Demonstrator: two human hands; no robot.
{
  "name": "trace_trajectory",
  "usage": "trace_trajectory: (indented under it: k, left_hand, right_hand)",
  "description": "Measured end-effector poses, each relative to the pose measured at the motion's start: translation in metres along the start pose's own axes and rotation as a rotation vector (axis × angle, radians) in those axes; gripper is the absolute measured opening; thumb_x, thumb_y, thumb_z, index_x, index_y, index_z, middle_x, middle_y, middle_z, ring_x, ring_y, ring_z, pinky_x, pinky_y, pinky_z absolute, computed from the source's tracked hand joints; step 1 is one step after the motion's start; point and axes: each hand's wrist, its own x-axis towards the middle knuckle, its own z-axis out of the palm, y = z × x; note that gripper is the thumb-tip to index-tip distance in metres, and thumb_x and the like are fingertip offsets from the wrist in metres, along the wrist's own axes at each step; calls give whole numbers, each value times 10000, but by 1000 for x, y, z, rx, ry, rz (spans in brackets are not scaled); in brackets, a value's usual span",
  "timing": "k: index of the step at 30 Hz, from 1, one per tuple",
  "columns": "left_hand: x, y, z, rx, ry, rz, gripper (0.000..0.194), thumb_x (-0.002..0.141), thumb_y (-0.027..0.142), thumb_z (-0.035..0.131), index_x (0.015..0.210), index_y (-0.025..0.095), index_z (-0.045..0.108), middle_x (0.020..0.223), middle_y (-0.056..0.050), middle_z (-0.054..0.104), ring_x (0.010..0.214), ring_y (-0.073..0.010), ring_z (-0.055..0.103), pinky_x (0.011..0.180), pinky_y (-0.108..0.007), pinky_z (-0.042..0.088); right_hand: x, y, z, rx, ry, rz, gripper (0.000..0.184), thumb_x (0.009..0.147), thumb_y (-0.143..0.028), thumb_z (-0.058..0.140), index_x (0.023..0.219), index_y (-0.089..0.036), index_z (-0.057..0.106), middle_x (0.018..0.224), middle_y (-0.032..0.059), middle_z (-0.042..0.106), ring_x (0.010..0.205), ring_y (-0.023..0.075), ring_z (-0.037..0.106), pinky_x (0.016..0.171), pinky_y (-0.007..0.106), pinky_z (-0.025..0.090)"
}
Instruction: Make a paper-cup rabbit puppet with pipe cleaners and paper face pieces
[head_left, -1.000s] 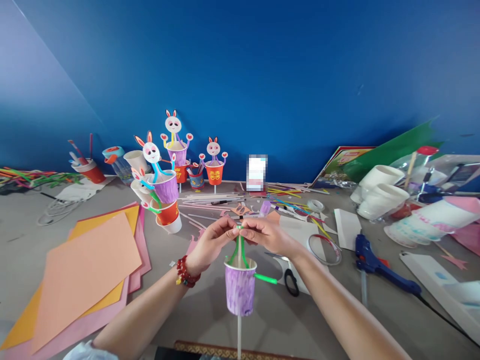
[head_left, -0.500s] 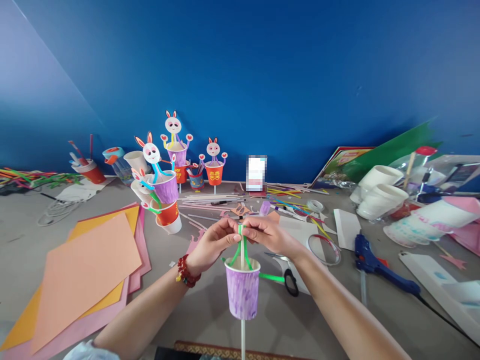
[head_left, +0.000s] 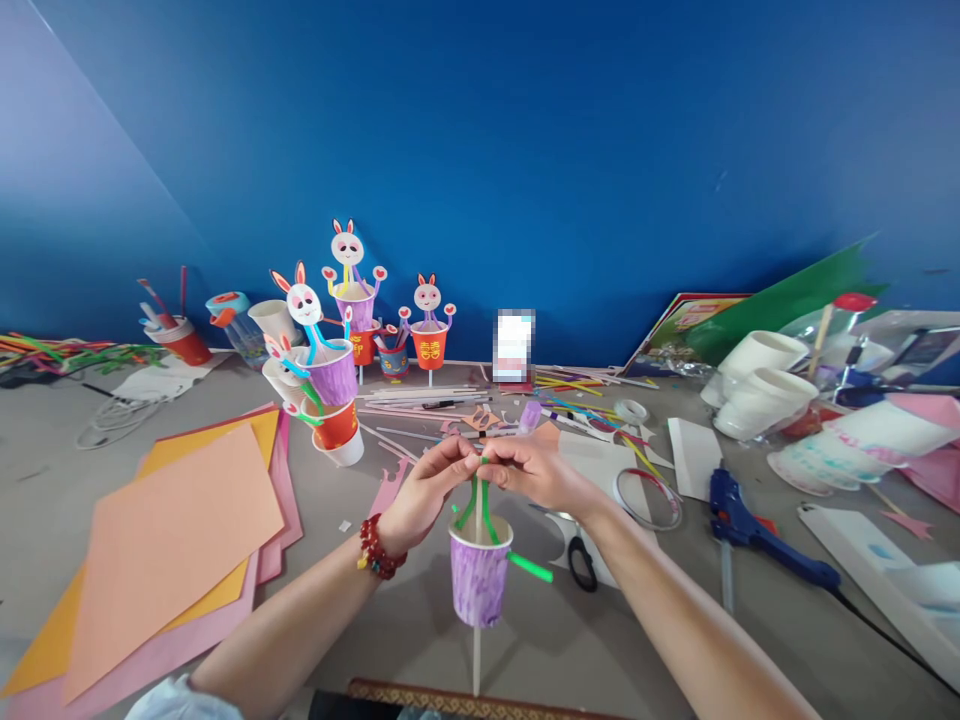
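A purple-coloured paper cup [head_left: 478, 578] hangs in front of me, with a pale stick [head_left: 477, 655] running up through it and out below. Inside the cup, green pipe cleaners [head_left: 487, 505] rise along both sides of the stick and meet at its top. My left hand [head_left: 442, 475] pinches that top end between thumb and fingers. From the other side my right hand [head_left: 536, 472] pinches the same spot, its fingertips touching the left ones. One green end [head_left: 531, 567] sticks out through the cup's right side. What exactly lies between the fingertips is partly hidden.
Finished rabbit-faced cups [head_left: 330, 372] stand back left, near stacked coloured paper [head_left: 180, 545]. Black-handled scissors [head_left: 582, 565] lie right of the cup. A blue glue gun [head_left: 750, 530], a tape roll [head_left: 646, 498] and white paper cups [head_left: 772, 400] sit to the right.
The cup and stick have shifted slightly up and left, and the stick's lower end now shows. The right-hand green end tilts downward. My fingers have closed over the top of the green pipe cleaners.
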Motion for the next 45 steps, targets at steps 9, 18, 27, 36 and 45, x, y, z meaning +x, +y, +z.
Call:
trace_trajectory:
  k: [9, 18, 27, 36, 45]
  left_hand:
    - [0, -4, 3, -60, 45, 28, 220, 819, 315, 723, 763, 157, 581, 753, 9, 519, 749, -121, 449, 740, -234, 352]
    - [-2, -2, 4, 67, 100, 72, 207, 838, 318, 691, 748, 159, 593, 744, 10, 506, 749, -130, 442, 729, -238, 351]
    - [1, -5, 2, -141, 36, -2, 175, 829, 273, 697, 762, 153, 589, 736, 8, 501, 731, -120, 458, 717, -227, 355]
    - [0, -6, 3, -136, 109, -15, 189, 817, 267, 708, 733, 147, 587, 704, 9, 515, 700, -110, 468, 690, -216, 359]
    - [0, -6, 4, -147, 125, -41, 207, 787, 294, 733, 722, 154, 595, 696, 7, 549, 694, -112, 503, 675, -220, 383]
  right_hand:
    - [2, 3, 5, -94, 72, -122, 405, 1006, -419, 448, 672, -198, 388, 649, -46, 363, 618, 116, 350, 581, 248, 271]
    - [3, 5, 7, -68, 67, -122, 409, 1016, -407, 418, 665, -198, 393, 657, -44, 362, 621, 117, 355, 588, 247, 279]
    - [4, 6, 9, -101, 94, -161, 350, 1021, -356, 427, 711, -196, 446, 678, -31, 434, 641, 123, 407, 611, 246, 306]
    - [3, 7, 11, -196, 101, -195, 346, 1018, -318, 428, 695, -194, 429, 693, -24, 445, 642, 122, 406, 617, 246, 311]
    - [4, 8, 12, -135, 91, -147, 354, 1020, -362, 418, 712, -193, 460, 698, -24, 472, 644, 121, 434, 616, 244, 320]
